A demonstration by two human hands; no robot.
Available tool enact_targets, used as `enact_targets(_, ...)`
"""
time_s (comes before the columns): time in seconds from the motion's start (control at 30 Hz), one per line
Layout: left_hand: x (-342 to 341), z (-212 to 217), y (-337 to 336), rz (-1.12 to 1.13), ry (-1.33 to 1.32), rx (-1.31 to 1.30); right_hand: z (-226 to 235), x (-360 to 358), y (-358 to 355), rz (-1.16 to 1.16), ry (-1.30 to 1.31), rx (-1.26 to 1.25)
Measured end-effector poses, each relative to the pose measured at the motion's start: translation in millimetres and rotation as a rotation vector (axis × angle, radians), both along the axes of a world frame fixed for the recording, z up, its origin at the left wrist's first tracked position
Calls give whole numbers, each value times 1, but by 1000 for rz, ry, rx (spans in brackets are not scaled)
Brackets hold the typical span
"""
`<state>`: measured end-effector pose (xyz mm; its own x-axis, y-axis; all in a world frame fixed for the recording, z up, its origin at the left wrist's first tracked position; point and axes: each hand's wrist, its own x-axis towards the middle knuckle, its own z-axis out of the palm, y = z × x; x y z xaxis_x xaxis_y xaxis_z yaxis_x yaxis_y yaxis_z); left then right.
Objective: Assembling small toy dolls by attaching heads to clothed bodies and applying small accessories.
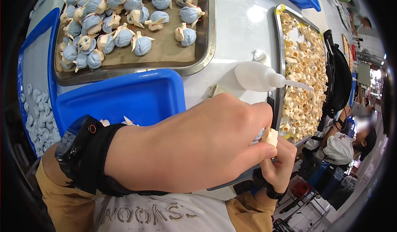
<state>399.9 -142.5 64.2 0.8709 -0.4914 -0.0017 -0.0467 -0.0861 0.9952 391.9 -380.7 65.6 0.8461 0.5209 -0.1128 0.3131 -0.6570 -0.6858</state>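
Observation:
In front of my chest both hands meet at a small doll head. A cream part [269, 137] of it shows between the fingertips, with a sliver of blue hair [258, 135] beside it. My left hand [231, 128] is closed on it, thumb against the cream part, the back of the hand hiding most of it. From below, my right hand [280, 159] has its fingers curled up against the same doll head. Just beyond the hands, a white squeeze bottle [258, 77] with a thin nozzle lies on its side.
A metal tray [211, 46] at the far left holds many blue-haired doll heads [142, 45]. Nearer stands a blue bin [124, 93]; another blue tray [21, 66] holds blue hair pieces [41, 116]. A right-hand tray [282, 46] holds cream parts [304, 83]. A co-worker [337, 149] sits at right.

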Motion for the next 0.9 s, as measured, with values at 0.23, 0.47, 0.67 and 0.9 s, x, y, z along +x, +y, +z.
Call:
enact_targets(0.23, 1, 3, 5, -19, 44, -19, 1, 4, 3, 32, 29, -10)
enact_targets(0.47, -1, 30, 19, -15, 154, -33, 1, -3, -6, -87, 38, -158)
enact_targets(0.67, -3, 25, 12, 4, 138, -5, 1, -8, -1, -109, -84, -198)
enact_targets(0.9, -1, 12, 9, 22, 147, -1, 11, -5, -5, -73, -97, -211)
